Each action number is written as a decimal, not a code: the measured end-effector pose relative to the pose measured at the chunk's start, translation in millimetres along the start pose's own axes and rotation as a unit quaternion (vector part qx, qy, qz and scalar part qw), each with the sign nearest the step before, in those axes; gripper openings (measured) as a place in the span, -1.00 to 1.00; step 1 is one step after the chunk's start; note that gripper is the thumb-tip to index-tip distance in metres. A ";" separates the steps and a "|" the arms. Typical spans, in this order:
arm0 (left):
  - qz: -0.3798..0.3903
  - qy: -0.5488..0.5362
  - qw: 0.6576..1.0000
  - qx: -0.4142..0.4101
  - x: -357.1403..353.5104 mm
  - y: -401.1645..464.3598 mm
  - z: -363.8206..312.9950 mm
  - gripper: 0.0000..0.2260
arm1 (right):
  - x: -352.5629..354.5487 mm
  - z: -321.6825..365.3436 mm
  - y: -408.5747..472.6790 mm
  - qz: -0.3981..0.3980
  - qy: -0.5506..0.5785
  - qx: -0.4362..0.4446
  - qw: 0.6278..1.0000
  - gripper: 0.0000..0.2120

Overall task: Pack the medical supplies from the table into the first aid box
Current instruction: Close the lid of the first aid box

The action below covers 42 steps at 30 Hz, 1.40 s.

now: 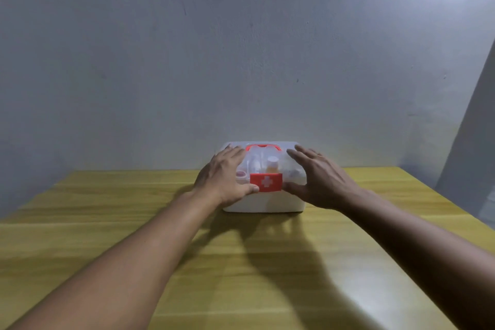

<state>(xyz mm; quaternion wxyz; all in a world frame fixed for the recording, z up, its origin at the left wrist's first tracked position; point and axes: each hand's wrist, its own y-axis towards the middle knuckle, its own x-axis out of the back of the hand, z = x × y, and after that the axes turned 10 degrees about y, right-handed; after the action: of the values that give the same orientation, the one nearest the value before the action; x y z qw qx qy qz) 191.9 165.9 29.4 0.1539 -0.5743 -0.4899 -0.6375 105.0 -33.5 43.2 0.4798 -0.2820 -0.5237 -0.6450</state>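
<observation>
The box (263, 201) sits toward the far edge of the table (241, 262), close to the wall (241, 48), with its clear lid (267, 161) down and the red latch (266, 182) hanging at the middle of the front. Both hands are spread flat and hold nothing: the left hand (223, 178) lies over the left end of the box with its thumb against the edge of the latch, and the right hand (320, 182) hovers at the right end, fingers splayed above the lid and thumb near the latch's other side. I cannot tell whether the right palm actually touches the plastic. The risk I see is with the closing: if the thumbs press the latch while the lid is not seated all round, it may catch on one side only and spring open when the box is lifted. A hard push could also slide the light box back toward the wall, since nothing braces it from behind. Through the lid, behind the latch, a white-capped bottle (272, 165) with an amber body shows, and left of it some pale shapes I cannot name, the plastic being cloudy. The red handle (263, 147) lies along the back of the lid. The hands cover both ends of the box, so any side catches there are hidden, and glare from above the box's right washes out that corner of the room.
</observation>
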 end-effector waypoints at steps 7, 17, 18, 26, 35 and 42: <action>-0.021 0.013 1.000 0.006 -0.8 0.8 0.7 -0.22 | -5.6 0.9 -1.4 -0.020 -0.004 -0.016 1.000 -0.17; -0.025 0.009 1.000 0.006 5.5 -3.7 -2.4 -0.24 | -3.7 3.4 -2.7 -0.026 -0.035 0.005 0.999 -0.23; -0.018 0.011 1.000 0.005 6.8 -3.9 -1.7 -0.23 | -4.1 1.8 -2.0 -0.020 -0.036 0.003 0.999 -0.22; -0.006 0.018 1.000 0.009 1.0 12.0 4.6 -0.21 | -12.7 -9.7 17.4 -0.008 -0.031 -0.008 0.999 -0.18; -0.005 0.010 1.000 0.026 -19.1 48.3 18.5 -0.16 | -24.3 -22.6 53.2 -0.012 -0.012 -0.028 0.999 -0.20; -0.009 0.017 1.000 0.017 -22.6 53.4 19.8 -0.16 | -34.1 -38.1 62.6 -0.017 0.010 -0.027 0.999 -0.16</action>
<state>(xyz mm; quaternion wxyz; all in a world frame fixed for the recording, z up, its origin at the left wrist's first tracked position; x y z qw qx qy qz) 250.5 148.3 30.6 0.1663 -0.5559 -0.5034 -0.6402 180.4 -58.0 27.9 0.4660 -0.2791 -0.5064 -0.6697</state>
